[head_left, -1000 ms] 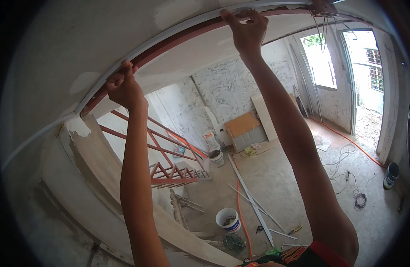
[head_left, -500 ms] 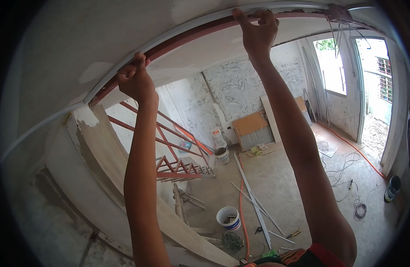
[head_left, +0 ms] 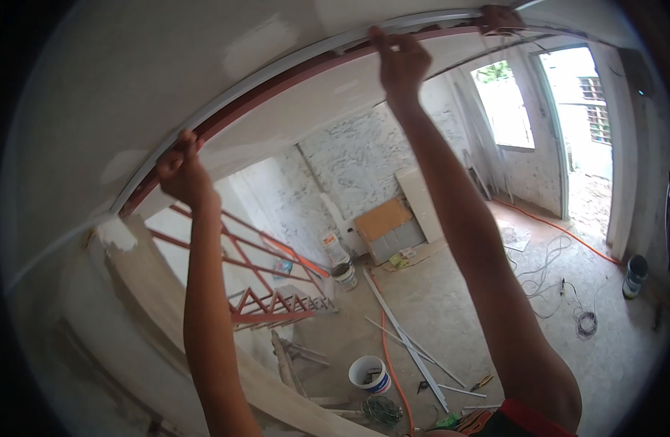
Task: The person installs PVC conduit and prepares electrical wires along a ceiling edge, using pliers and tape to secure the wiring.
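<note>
A pale metal strip [head_left: 276, 67] runs along the ceiling edge beside a dark red beam [head_left: 291, 77]. Both my arms are raised to it. My left hand [head_left: 180, 171] is closed on the strip near its lower left end, thumb against its face. Farther right, my right hand [head_left: 402, 62] is closed with its thumb up on the same strip. The fingertips of both hands are partly hidden behind the beam's edge.
Far below are a red metal staircase [head_left: 276, 309], a white bucket [head_left: 369, 375], metal strips [head_left: 407, 339] and an orange cord [head_left: 393, 364] on the floor. Boards [head_left: 389, 226] lean by the wall. A doorway [head_left: 586, 138] opens at the right.
The view has turned, so the room and strip appear shifted left. My left hand appears lower and farther left; my right hand is slightly left along the strip. Both stay closed at it.
</note>
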Tool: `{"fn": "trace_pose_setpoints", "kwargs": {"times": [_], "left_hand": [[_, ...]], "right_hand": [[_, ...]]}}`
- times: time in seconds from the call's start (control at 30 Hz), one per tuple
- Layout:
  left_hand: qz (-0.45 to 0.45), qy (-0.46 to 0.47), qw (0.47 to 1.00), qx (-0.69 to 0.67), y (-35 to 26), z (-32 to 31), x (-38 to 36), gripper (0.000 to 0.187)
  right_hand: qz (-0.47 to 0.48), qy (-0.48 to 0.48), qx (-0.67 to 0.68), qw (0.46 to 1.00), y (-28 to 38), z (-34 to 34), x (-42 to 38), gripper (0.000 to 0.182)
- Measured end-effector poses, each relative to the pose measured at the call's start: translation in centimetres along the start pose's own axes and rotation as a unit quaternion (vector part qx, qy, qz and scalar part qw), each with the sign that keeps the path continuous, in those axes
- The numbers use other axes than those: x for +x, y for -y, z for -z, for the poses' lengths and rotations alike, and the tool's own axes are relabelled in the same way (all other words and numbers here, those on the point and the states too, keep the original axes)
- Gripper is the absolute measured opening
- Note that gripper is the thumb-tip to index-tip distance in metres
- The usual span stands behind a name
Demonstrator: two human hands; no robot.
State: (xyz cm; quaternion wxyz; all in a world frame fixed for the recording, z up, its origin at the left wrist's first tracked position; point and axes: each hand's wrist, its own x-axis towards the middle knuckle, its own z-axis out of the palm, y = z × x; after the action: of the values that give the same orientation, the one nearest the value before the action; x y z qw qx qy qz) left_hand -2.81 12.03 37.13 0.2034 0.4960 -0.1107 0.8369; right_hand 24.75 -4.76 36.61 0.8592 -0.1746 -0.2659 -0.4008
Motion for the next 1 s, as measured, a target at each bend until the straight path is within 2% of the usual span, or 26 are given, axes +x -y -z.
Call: {"fn": "trace_pose_setpoints", "kwargs": {"times": [0.03, 0.07, 0.1, 0.17, 0.33, 0.43, 0.5, 0.57, 0.63, 0.7, 0.73, 0.77, 0.83, 0.87, 0.97, 1.0], "left_hand": [[-0.019, 0.001, 0.999, 0.026, 1.3, 0.6, 0.7, 0.03], [-0.029, 0.009, 0.998, 0.048, 2.0, 1.0, 1.1, 0.028], [0.004, 0.014, 1.0, 0.009, 0.6, 0.4, 0.4, 0.026], [0.034, 0.0, 0.993, 0.109, -0.2, 0.4, 0.2, 0.023], [0.059, 0.015, 0.994, 0.094, -2.3, -0.2, -1.1, 0.028], [0.039, 0.006, 0.996, 0.083, -1.5, 0.0, -0.7, 0.031], [-0.042, 0.011, 0.985, 0.166, 2.2, 1.7, 1.2, 0.035], [-0.053, -0.025, 0.989, 0.133, 2.1, 1.3, 1.0, 0.04], [-0.056, -0.03, 0.994, 0.09, 3.1, 1.3, 1.5, 0.038], [-0.002, -0.009, 1.0, -0.03, -0.3, -0.2, -0.3, 0.035], [-0.002, -0.011, 1.0, -0.018, -1.0, -0.3, -0.5, 0.033], [0.001, -0.011, 1.0, -0.008, -1.4, -0.5, -0.8, 0.032], [0.003, -0.01, 1.0, -0.002, -1.8, -0.7, -1.0, 0.031], [0.001, -0.008, 1.0, -0.002, -1.9, -0.8, -1.0, 0.031], [0.004, -0.002, 1.0, 0.006, -2.1, -0.6, -1.1, 0.033], [0.007, -0.002, 1.0, 0.008, -2.0, -0.5, -1.1, 0.033]], "right_hand": [[-0.034, 0.02, 0.022, 0.999, 0.5, 0.1, -0.2, 0.04], [-0.047, 0.027, -0.02, 0.998, 1.0, 0.4, -0.2, 0.041], [-0.033, 0.015, 0.039, 0.999, 0.0, 0.0, 0.0, 0.042], [-0.029, 0.025, -0.001, 0.999, 1.9, 1.6, 0.1, 0.042], [0.001, -0.087, 0.033, 0.996, -0.3, 4.9, 3.3, 0.029], [-0.006, -0.063, 0.079, 0.995, -2.0, 6.1, 5.2, 0.037], [-0.01, 0.004, 0.117, 0.993, -2.7, 6.7, 6.1, 0.046], [-0.072, 0.047, 0.322, 0.943, -1.6, 6.1, 5.2, 0.042], [-0.136, 0.036, 0.296, 0.945, 0.8, 4.3, 3.3, 0.035], [-0.183, 0.121, 0.246, 0.944, 1.8, 2.8, 0.0, 0.029], [-0.201, 0.161, 0.215, 0.942, 2.2, 2.7, -1.3, 0.026], [-0.141, 0.171, 0.142, 0.965, 2.5, 1.8, -3.0, 0.024], [-0.023, 0.174, -0.041, 0.984, 3.6, 0.4, -5.4, 0.031], [0.035, 0.153, -0.032, 0.987, 3.2, -0.4, -5.9, 0.034], [0.13, 0.079, -0.092, 0.984, 3.8, -2.5, -6.6, 0.034], [0.103, 0.068, -0.067, 0.99, 4.0, -3.1, -6.8, 0.035]]}}
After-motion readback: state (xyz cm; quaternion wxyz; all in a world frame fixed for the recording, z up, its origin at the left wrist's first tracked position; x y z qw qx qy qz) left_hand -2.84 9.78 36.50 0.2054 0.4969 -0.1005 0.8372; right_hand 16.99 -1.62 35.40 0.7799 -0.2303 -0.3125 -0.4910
